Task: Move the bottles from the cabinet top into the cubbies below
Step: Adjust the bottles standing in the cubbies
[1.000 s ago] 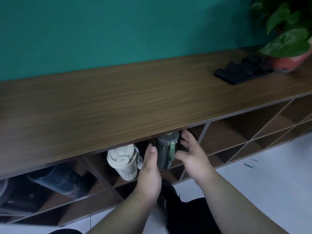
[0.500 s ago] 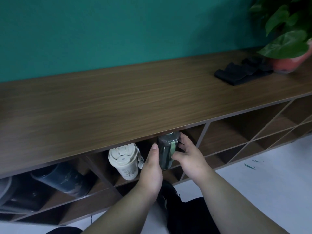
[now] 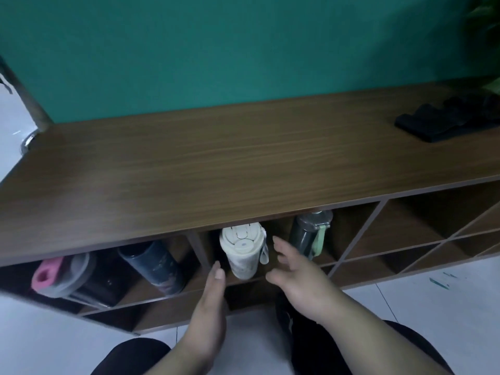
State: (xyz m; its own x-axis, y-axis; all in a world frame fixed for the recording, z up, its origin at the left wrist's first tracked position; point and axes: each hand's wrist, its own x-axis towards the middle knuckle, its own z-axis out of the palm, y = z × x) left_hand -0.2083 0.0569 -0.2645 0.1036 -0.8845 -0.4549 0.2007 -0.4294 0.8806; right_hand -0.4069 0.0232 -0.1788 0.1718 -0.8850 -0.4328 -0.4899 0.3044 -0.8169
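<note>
**Both hands free in front of the cream bottle's cubby**

I take the cream bottle (image 3: 241, 251) as my landmark. It stands in a top-row cubby under the cabinet top (image 3: 243, 169), its lid facing me and a pale strap hanging off its right side. My left hand (image 3: 209, 307) sits just below and left of it, fingers straight and together, thumb tip close to the bottle's lower left edge; I cannot tell whether it touches. My right hand (image 3: 300, 277) is just right of the bottle, fingers spread and empty, palm turned toward it, not gripping anything.

Right of the cream bottle, in the same cubby, stands the dark bottle with the green strap (image 3: 308, 235), its top hidden by the cabinet edge. Left of the cream bottle, past a wooden divider, a dark blue bottle (image 3: 154, 262) leans in the next cubby, and further left is a dark bottle with a pink lid (image 3: 63, 276), blurred.

Above the cream bottle the wood surface holds no bottles that I can see. Far to the right of it, on that surface, lies a black cloth (image 3: 446, 121), with green leaves (image 3: 487, 20) at the frame's corner. The cubbies to the right of the green-strapped bottle look dark inside.
</note>
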